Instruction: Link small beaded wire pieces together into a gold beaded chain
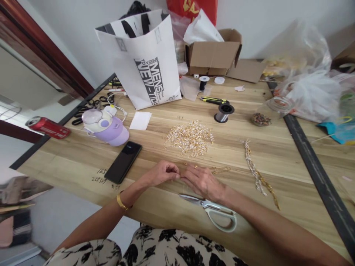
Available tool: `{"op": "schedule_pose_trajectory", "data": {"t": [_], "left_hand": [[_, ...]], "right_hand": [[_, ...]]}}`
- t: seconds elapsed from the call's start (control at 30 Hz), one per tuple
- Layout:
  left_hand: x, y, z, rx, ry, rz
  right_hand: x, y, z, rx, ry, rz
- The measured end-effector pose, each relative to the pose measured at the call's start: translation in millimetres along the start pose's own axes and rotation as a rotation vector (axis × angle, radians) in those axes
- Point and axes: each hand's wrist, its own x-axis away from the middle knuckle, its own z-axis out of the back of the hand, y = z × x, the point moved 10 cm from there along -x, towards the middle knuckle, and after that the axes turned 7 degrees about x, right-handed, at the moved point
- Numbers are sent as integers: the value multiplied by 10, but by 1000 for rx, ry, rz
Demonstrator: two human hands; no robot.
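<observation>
Across the wooden surface (83, 159), pieces (190, 138) lie heaped just beyond the left hand (165, 173), its grip pinched narrow on what I can't tell, and the right hand (203, 181), its grip hidden from me; small, steady moves, kept clear of the scissors (205, 204), should serve best.

A plain pale-grey wall (72, 42) backs the light-brown, wood-grained, black-edged tabletop (230, 136); a glossy reddish-brown frame (41, 40) slants at left.

Light was diffuse, moderately bright | shadows fell softly across the pale wood-grained desk (155, 146) | wide-angle distortion stretched the edges | translucent white plastic bag (313, 94) looked soft
</observation>
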Motion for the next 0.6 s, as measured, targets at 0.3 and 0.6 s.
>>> {"op": "schedule_pose_trajectory", "data": {"t": [0.3,0.6], "left_hand": [[-17,-77,-3,99,-10,55],[-6,-39,-26,159,-9,83]], "right_hand": [[36,6,-14,47,-4,22],[31,-56,8,96,-25,94]]}}
